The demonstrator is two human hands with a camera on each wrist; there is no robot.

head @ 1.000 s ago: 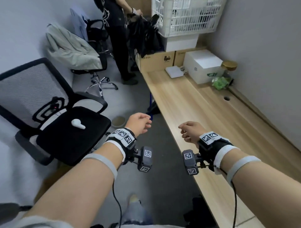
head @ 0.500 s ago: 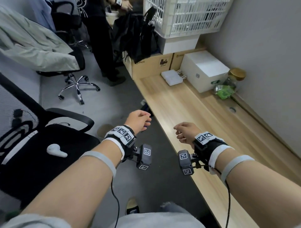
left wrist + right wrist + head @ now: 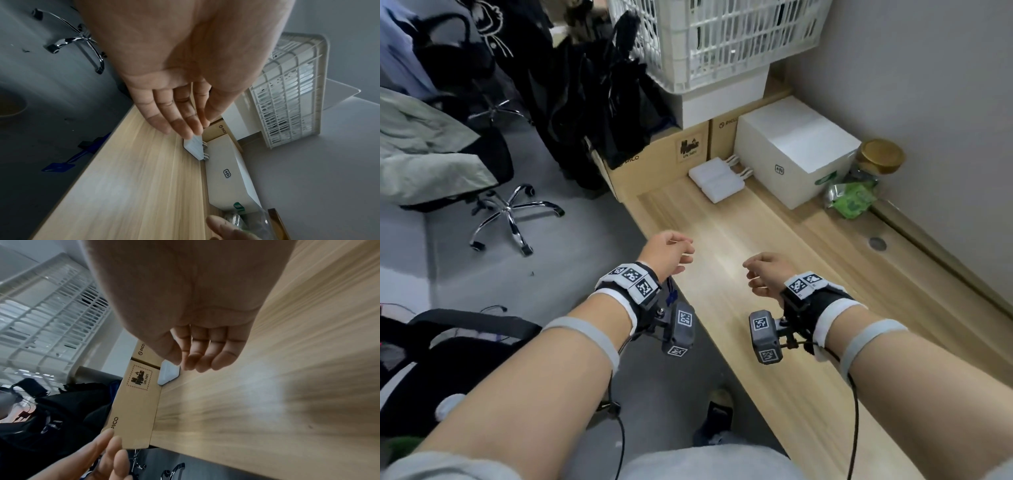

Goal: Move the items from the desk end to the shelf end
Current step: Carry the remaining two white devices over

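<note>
Above the near part of the wooden desk (image 3: 774, 359) hover both my hands, empty, with fingers loosely bent. My left hand (image 3: 671, 253) is over the desk's left edge; my right hand (image 3: 765, 274) is over the middle. At the far end lie two flat white devices (image 3: 717, 183) with short cables, a white box (image 3: 794, 161), a green packet (image 3: 852, 198) and a glass jar with a gold lid (image 3: 880, 161). The left wrist view has my left fingers (image 3: 179, 120) stretched toward the white devices (image 3: 194, 146), well short of them. My right fingers (image 3: 203, 356) hang relaxed.
Cardboard boxes (image 3: 664, 161) close off the desk's far end, with a white box and a white slatted basket (image 3: 715, 37) stacked on them. Black bags (image 3: 602, 102) hang at their left. Office chairs (image 3: 510, 212) stand on the grey floor, and the wall runs along the right.
The view has moved forward along the desk toward its far end. My left hand, earlier over the floor, is now above the desk's edge. Both hands stay empty.
</note>
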